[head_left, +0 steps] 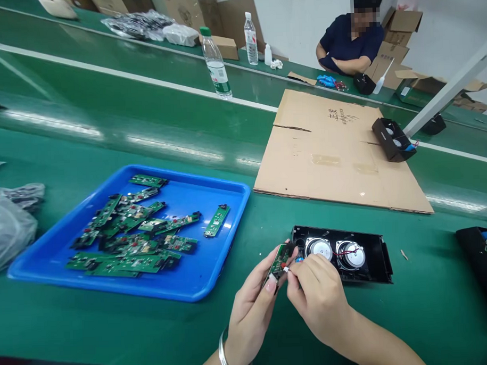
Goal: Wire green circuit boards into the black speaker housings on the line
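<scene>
My left hand (251, 304), with a silver bangle at its wrist, is closed around a green circuit board (279, 262) held tilted up. My right hand (321, 294) pinches a small white connector (286, 269) against the board's edge; whether it is seated I cannot tell. Just behind my hands a black speaker housing (369, 255) lies open on the table. Two round speakers (352, 255) with thin red wires sit inside it. A bit of blue (299, 260) shows between my hands, mostly hidden by my right fingers.
At the left, a blue tray (191, 291) bears several circuit boards (128, 218). Flattened cardboard (330, 147) carries another black housing (394, 140). A water bottle (216, 66) stands farther back. A black housing (480, 265) is at the right edge. Across the line sits a person (350, 43).
</scene>
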The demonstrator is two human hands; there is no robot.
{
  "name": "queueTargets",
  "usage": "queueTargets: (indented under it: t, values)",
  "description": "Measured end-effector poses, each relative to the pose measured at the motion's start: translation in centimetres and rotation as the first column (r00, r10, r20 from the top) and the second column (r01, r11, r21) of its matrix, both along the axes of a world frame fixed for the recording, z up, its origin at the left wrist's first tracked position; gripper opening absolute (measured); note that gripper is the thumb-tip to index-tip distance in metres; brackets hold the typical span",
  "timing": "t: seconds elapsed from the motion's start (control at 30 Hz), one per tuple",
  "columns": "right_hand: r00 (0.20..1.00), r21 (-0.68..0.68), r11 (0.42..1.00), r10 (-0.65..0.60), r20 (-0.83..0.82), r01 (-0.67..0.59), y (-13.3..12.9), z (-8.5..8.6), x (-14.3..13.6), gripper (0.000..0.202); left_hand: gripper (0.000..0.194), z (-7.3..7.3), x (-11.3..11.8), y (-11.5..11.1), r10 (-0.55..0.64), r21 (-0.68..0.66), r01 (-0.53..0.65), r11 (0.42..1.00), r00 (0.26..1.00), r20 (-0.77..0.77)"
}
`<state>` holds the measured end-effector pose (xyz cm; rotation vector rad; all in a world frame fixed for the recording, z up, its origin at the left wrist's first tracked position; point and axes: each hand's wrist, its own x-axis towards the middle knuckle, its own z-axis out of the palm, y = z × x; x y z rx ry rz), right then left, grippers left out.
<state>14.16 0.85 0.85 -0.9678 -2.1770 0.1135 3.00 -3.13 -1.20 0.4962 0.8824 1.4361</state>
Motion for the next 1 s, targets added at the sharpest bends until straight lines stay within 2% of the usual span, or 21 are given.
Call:
queueTargets:
  t: [0.13,0.3,0.53,0.7,0.77,0.83,0.9,1.0]
  values:
    - [1.0,0.016,1.0,-0.015,0.003,0.015,-0.1,-0.1,0.1,0.026,0.039,-0.4,0.2,-0.2,0.02,0.013,-0.02,1.0,0.997,-0.069]
    - [0.999,-0.002,1.0,-0.019,0.049,0.02,-0.3,-0.1,0.1,0.03,0.042,-1.1,0.2,-0.7,0.021,0.004,-0.02,1.0,0.966,-0.259]
    - [0.996,-0.032,0.995,0.091,-0.001,-0.091,0.2,0.1,0.1,0.032,0.041,-1.5,0.1,-1.1,0.072,0.057,-0.056,0.997,0.936,-0.345]
    - [0.991,0.026,0.998,0.047,0.124,-0.051,0.3,-0.1,0.2,0.036,0.039,-0.4,-1.2,0.1,-0.041,-0.062,0.016,0.998,0.898,-0.437]
    - [0.986,-0.009,0.996,0.093,0.139,-0.093,0.2,0.2,0.8,0.032,0.039,0.0,-2.1,0.5,-0.116,-0.139,0.065,0.988,0.907,-0.405]
    - [0.987,-0.072,0.989,0.137,0.087,-0.131,0.3,0.5,2.1,0.025,0.049,0.1,-3.1,0.6,-0.17,-0.218,0.101,0.971,0.931,-0.324]
    - [0.998,-0.097,0.993,0.06,-0.003,-0.06,0.5,0.6,4.1,0.019,0.057,-0.1,-4.0,0.3,-0.221,-0.285,0.139,0.948,0.935,-0.278]
    - [0.974,-0.1,0.971,-0.223,-0.047,0.218,1.2,0.3,7.3,0.014,0.046,-0.5,-4.7,-0.6,-0.349,-0.352,0.237,0.905,0.888,-0.299]
